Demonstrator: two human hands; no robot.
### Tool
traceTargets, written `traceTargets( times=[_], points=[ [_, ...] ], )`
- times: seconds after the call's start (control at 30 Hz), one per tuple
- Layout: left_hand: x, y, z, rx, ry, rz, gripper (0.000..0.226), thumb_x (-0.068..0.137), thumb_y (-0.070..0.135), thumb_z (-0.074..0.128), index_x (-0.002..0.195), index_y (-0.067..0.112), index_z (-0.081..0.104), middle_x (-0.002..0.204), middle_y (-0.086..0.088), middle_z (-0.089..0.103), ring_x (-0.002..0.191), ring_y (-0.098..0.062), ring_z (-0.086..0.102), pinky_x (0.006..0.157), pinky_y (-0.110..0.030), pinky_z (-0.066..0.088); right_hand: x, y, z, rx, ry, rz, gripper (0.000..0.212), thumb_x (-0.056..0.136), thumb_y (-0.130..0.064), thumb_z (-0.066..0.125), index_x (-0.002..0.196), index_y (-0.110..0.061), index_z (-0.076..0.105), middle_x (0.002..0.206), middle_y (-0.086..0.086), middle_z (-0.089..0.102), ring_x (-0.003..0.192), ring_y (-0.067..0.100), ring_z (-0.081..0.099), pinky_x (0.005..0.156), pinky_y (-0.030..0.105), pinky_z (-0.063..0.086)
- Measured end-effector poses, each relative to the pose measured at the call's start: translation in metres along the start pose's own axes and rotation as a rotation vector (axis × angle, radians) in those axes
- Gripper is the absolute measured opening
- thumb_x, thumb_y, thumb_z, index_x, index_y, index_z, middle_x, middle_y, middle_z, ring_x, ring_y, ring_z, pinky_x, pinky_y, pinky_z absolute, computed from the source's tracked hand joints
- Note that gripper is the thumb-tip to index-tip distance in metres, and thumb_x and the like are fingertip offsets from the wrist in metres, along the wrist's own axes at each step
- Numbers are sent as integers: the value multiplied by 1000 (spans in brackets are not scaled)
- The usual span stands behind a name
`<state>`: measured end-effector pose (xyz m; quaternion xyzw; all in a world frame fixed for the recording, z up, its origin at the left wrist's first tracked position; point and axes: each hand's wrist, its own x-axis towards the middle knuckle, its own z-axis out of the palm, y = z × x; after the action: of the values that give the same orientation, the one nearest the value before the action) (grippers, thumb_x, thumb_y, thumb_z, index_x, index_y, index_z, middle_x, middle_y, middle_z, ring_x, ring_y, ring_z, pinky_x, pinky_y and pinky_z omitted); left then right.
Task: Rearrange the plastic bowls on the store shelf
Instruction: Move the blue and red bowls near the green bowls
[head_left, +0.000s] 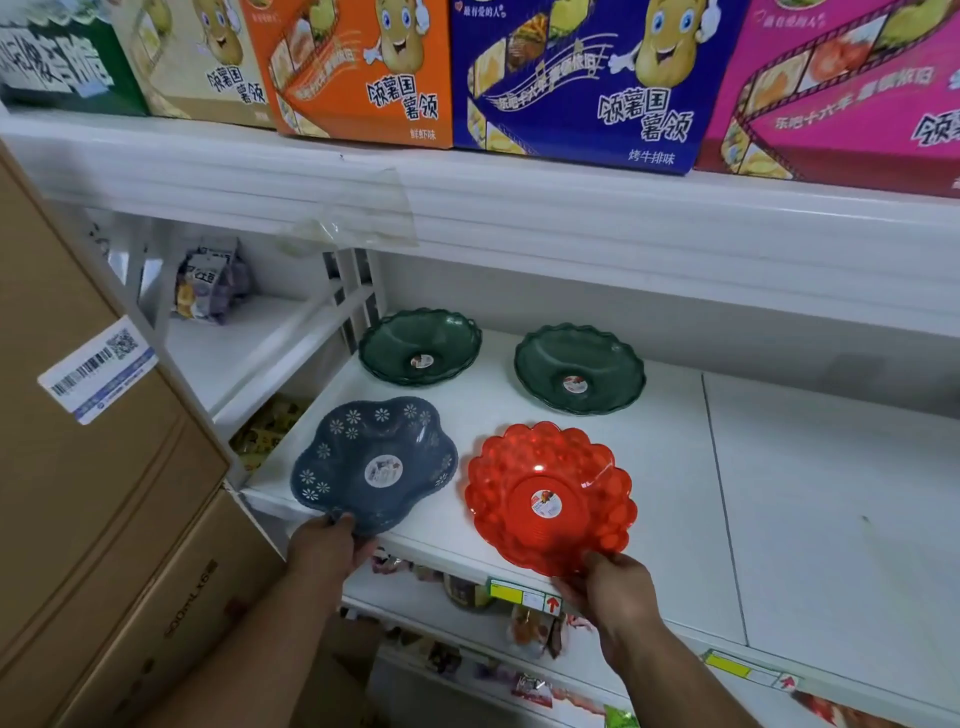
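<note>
Nearest the camera, the left hand (328, 540) pinches the front rim of the blue bowl (374, 465), thumb on top and fingers under, and the right hand (605, 582) likewise grips the near rim of the red bowl (548, 499). Both bowls sit at the front edge of the white shelf (779, 467), side by side and almost touching, blue to the left of red. Each bowl lies straight ahead of the hand holding it, so either could be slid or lifted without crossing arms. Farther back, two green bowls (420, 345) (579, 368) rest apart near the rear wall, one behind each front bowl. The shelf's right half is bare, nearer the right hand, which seems the likelier space for any shift.
</note>
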<state>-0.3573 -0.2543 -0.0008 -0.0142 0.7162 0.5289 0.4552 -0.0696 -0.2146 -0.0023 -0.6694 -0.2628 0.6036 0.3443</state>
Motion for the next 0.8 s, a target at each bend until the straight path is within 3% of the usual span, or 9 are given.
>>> traceTargets(
  times=[0.1, 0.17, 0.23, 0.3, 0.37, 0.43, 0.57, 0.7, 0.8],
  points=[
    [2, -2, -2, 40, -1, 24, 24, 101, 9, 48, 116, -7, 58, 101, -22, 68, 72, -25, 65, 39, -22, 54, -1, 1, -2, 6, -8, 12, 16, 99, -2, 49, 96, -3, 64, 98, 25, 73, 89, 44, 74, 82, 47, 62],
    [2, -3, -4, 50, -4, 38, 24, 101, 11, 48, 113, -6, 59, 92, -19, 69, 74, -26, 66, 50, -26, 58, -3, 0, -4, -16, -7, -3, 16, 99, -11, 52, 95, -1, 65, 91, 27, 75, 85, 45, 75, 83, 49, 62],
    [1, -5, -3, 147, 46, 106, 29, 99, 16, 52, 117, -5, 59, 106, -23, 69, 90, -34, 68, 76, -39, 59, -3, -1, -8, -53, 8, -19, 25, 98, -21, 56, 92, 1, 67, 85, 28, 76, 84, 45, 75, 84, 53, 62],
    [-8, -6, -1, 318, 160, 280, 44, 94, 20, 59, 132, -3, 51, 133, -24, 58, 116, -41, 58, 99, -43, 48, -2, -1, -16, -127, 46, -63, 33, 96, -31, 59, 84, -2, 69, 82, 24, 76, 85, 44, 74, 83, 56, 61],
    [-31, -7, 5, 338, 186, 490, 49, 92, 14, 61, 138, 5, 48, 136, -16, 56, 117, -34, 56, 99, -40, 43, -2, -4, -27, -197, 133, -149, 39, 90, -41, 61, 92, -4, 71, 88, 18, 76, 88, 41, 72, 87, 54, 59],
    [-49, -7, 16, 362, 124, 624, 49, 92, 11, 59, 139, 10, 48, 135, -13, 56, 114, -27, 56, 95, -37, 43, -5, -17, -41, -311, 224, -238, 47, 90, -41, 62, 117, -3, 66, 109, 15, 73, 105, 38, 67, 96, 42, 51],
    [-74, 7, 45, 479, 77, 618, 56, 97, 21, 56, 149, 10, 37, 150, -11, 42, 136, -31, 42, 105, -37, 36, -14, -52, -58, -465, 210, -422, 48, 96, -36, 60, 134, -8, 54, 126, 13, 68, 117, 34, 62, 97, 38, 43],
    [-73, 28, 68, 559, 49, 506, 59, 96, 32, 54, 150, 16, 37, 149, -10, 45, 131, -33, 47, 105, -42, 40, -5, -84, -59, -585, 54, -455, 60, 95, -43, 59, 143, -9, 48, 138, 12, 62, 125, 33, 59, 101, 38, 43],
    [-69, 44, 79, 607, 94, 485, 49, 97, 32, 52, 142, 11, 46, 135, -15, 57, 111, -32, 57, 88, -34, 45, 2, -105, -55, -586, 4, -444, 62, 95, -41, 59, 145, -6, 46, 137, 14, 63, 126, 33, 57, 104, 39, 41]
  ],
)
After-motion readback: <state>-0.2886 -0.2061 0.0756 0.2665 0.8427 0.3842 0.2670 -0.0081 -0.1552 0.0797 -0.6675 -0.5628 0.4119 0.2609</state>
